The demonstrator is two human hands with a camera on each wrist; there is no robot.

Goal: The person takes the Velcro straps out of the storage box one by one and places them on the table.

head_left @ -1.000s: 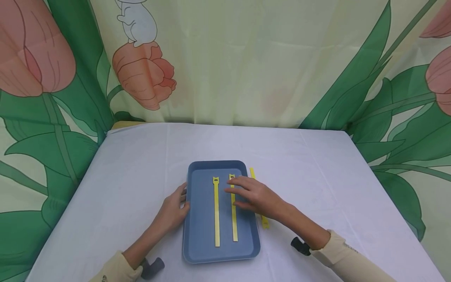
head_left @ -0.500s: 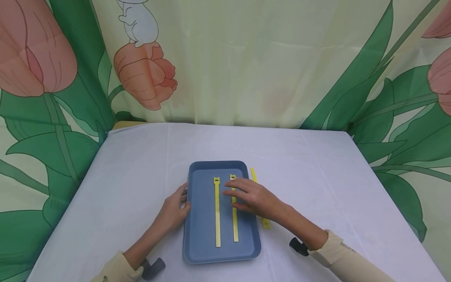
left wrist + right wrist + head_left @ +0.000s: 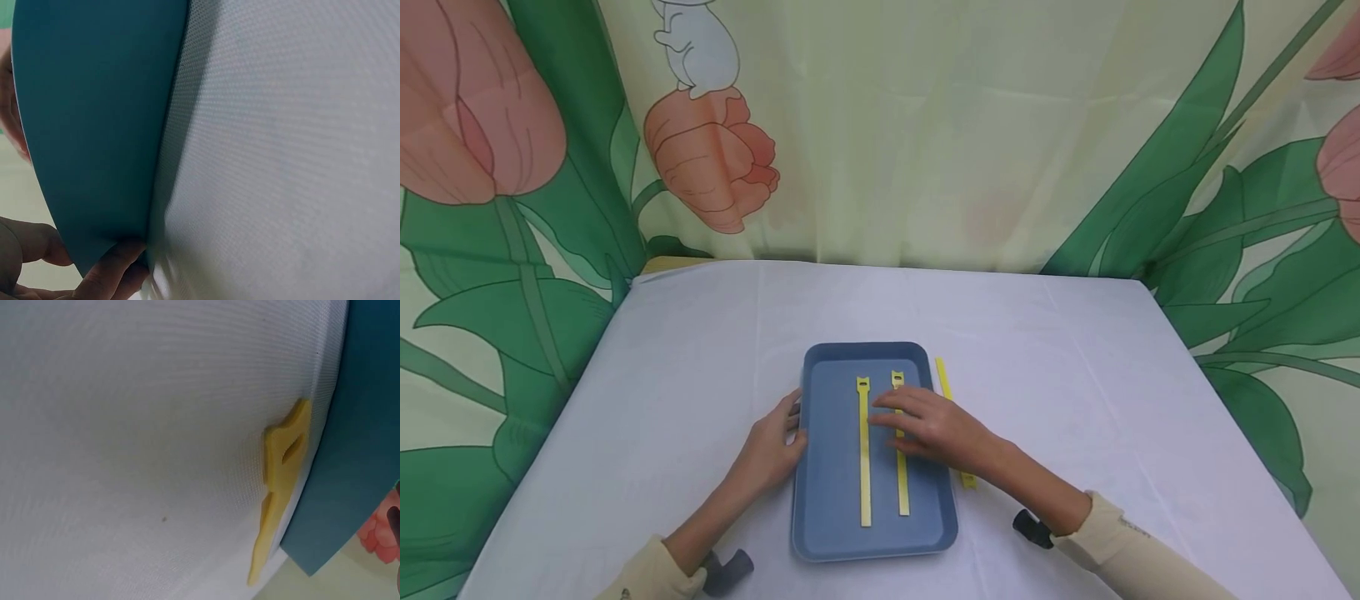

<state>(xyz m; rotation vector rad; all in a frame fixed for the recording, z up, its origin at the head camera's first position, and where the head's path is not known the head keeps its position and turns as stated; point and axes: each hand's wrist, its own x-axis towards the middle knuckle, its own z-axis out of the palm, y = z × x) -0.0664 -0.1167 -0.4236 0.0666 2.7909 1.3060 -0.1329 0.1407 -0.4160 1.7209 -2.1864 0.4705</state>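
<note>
In the head view, a blue-grey tray (image 3: 831,533) lies on the table with two flat yellow cable ties on it, both lengthwise with slotted heads at the far end. My left hand (image 3: 769,446) holds the tray's left edge; its thumb and fingers meet the rim and outer wall (image 3: 112,125) in the left wrist view. Over the tray's right half hovers my right hand (image 3: 936,427), fingers loosely bent, holding nothing. It partly covers the right-hand cable tie (image 3: 902,492); the left-hand cable tie (image 3: 865,467) shows in full.
A third yellow cable tie (image 3: 281,469) lies on the white cloth (image 3: 1045,350) along the tray's right side, slotted head toward the near edge. My right forearm passes over part of it. A curtain (image 3: 910,150) printed with flowers hangs behind the table.
My right hand has drifted slightly left and toward the near edge over the tray, uncovering the right-hand cable tie's head. My left hand stays at the tray's edge. The cable ties have not moved.
</note>
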